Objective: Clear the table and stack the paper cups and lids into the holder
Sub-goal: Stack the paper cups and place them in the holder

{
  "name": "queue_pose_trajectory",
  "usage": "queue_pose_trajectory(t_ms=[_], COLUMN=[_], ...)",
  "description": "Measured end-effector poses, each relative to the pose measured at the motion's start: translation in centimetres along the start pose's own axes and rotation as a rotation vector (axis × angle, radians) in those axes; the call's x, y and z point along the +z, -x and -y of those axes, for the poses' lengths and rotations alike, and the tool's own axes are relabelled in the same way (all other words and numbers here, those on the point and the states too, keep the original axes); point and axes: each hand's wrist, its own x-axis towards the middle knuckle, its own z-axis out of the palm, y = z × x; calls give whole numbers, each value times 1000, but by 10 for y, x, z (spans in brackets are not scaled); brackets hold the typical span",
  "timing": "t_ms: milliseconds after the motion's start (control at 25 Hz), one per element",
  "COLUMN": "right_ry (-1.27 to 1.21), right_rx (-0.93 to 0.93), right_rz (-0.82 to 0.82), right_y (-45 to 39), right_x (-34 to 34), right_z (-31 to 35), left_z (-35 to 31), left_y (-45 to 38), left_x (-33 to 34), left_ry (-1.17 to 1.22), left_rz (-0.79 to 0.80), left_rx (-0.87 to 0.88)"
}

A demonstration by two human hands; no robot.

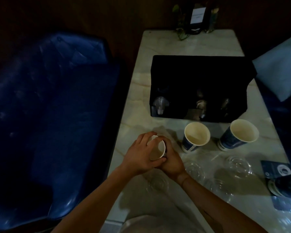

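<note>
1. The left hand (pixel 142 152) and right hand (pixel 170 163) both wrap a paper cup (pixel 158 149) near the table's (pixel 138 91) left edge; fingers of each curl closed around its sides, and its pale open mouth shows between them.
2. Two more blue paper cups stand upright to the right, the middle cup (pixel 196 137) and the right cup (pixel 240 133), apart from each other and just in front of the black holder (pixel 200 73).
3. Clear plastic lids (pixel 239 165) lie flat on the marble top near the forearms.
4. A blue chair (pixel 57 98) stands left of the table.
5. A dark card (pixel 275 169) lies at the right edge; its print is too dim to read.
</note>
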Motion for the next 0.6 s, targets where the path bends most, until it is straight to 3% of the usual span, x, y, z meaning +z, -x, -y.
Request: queue_pose_trajectory(t_ms=[480,600], right_ry=[58,276], right_rx=[20,-8], right_rz=[79,-26], right_y=[2,17], right_x=[-17,-47], right_z=[-5,-9], left_z=[-1,-1], left_y=[-1,0], left_x=[3,5], left_ry=[-122,-137], left_rz=[47,41], left_rx=[-6,4])
